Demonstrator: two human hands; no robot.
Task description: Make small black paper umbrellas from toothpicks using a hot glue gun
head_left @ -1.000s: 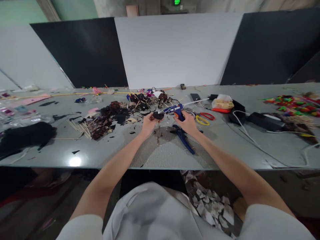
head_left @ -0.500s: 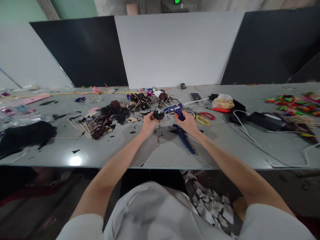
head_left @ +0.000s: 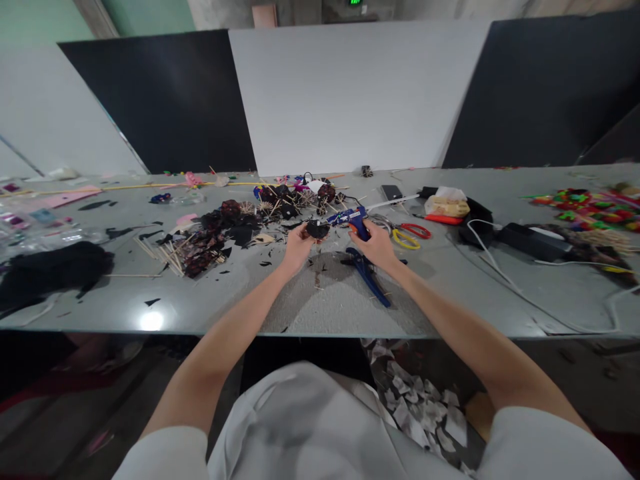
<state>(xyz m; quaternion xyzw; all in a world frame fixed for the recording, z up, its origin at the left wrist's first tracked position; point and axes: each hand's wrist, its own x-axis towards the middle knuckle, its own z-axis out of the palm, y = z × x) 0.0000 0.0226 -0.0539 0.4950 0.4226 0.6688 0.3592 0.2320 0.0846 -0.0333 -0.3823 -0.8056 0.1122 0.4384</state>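
Observation:
My left hand [head_left: 299,244] is closed on a small round black piece [head_left: 317,230], held just above the table. My right hand [head_left: 375,241] wraps round the handle of a blue glue gun [head_left: 358,220], with a pale glue stick [head_left: 393,203] coming out of its back. The gun's nozzle points left, close to the black piece; whether they touch I cannot tell. Below my right hand lie blue-handled pliers or cutters [head_left: 369,277]. Scissors with red and yellow handles [head_left: 411,235] rest to its right. Beyond my hands is a heap of dark balls with wooden sticks [head_left: 280,200].
Dark fabric scraps and wooden sticks [head_left: 193,250] lie to the left, near a black cloth [head_left: 55,273]. On the right are a tissue pack [head_left: 447,202], a black power strip [head_left: 533,241], white cable [head_left: 510,287] and colourful bits [head_left: 580,203]. A phone [head_left: 391,193] lies farther back.
The black piece in my left hand has tilted slightly and shifted a touch to the right. My right hand and the glue gun stay almost where they were.

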